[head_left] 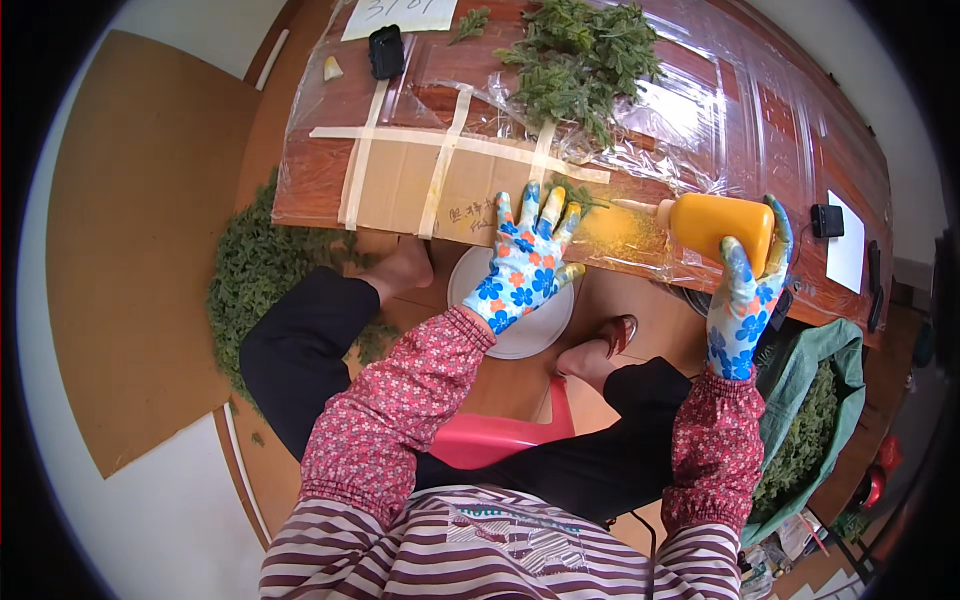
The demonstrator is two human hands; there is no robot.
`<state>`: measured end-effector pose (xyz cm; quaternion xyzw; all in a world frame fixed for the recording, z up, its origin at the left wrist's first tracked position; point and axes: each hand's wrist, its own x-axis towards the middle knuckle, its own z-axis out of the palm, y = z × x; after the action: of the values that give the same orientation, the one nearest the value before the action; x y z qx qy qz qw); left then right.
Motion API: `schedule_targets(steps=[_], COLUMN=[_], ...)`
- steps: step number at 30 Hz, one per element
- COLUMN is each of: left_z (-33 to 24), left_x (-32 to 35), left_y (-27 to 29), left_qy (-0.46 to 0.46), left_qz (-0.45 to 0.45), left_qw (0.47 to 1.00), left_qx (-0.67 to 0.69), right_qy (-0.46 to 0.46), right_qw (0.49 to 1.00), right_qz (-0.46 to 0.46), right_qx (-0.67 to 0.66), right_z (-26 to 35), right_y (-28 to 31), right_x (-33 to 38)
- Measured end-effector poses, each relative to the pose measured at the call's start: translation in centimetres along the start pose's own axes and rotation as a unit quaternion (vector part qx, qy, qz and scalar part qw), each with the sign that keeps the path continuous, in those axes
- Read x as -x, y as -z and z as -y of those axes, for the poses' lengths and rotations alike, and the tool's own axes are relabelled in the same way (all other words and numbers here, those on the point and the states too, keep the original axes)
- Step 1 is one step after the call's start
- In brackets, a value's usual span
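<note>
My right hand, in a blue flowered glove, grips an orange squeeze bottle held on its side, its nozzle pointing left over a patch of yellow powder on the plastic-covered table. My left hand, gloved the same way, lies flat with fingers spread at the table's near edge, pinning a small green sprig beside the powder. A big pile of green leafy sprigs lies farther back on the table.
Taped cardboard covers the table's near left part. A white bowl sits on the floor under the edge, between my feet. Green cuttings heap on the floor at left; a green sack of sprigs stands at right. I sit on a red stool.
</note>
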<state>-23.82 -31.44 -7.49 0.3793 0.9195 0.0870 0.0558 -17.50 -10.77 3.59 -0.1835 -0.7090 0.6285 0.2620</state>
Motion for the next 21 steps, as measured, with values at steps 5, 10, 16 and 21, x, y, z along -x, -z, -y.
schedule_targets(steps=[5,10,16,21], left_z=[0.5,0.6,0.6,1.0], left_x=[0.2,0.2,0.3,0.4], left_y=[0.0,0.1,-0.6,-0.3], left_qy=[0.012,0.009,0.009,0.015], left_qz=[-0.005,0.012,-0.014,-0.018], left_qw=[1.000,1.000,0.998,0.998], left_qx=[0.012,0.019,0.056,0.063], right_qy=[0.041,0.043,0.104,0.095], right_qw=[0.996,0.995,0.983,0.985], right_qz=[0.039,0.064,0.112,0.118], right_qx=[0.070,0.056,0.098,0.079], right_z=[0.7,-0.3,-0.8,-1.0], right_y=[-2.1,-3.0,-3.5,-4.4], right_x=[1.4,2.1,2.6,2.6])
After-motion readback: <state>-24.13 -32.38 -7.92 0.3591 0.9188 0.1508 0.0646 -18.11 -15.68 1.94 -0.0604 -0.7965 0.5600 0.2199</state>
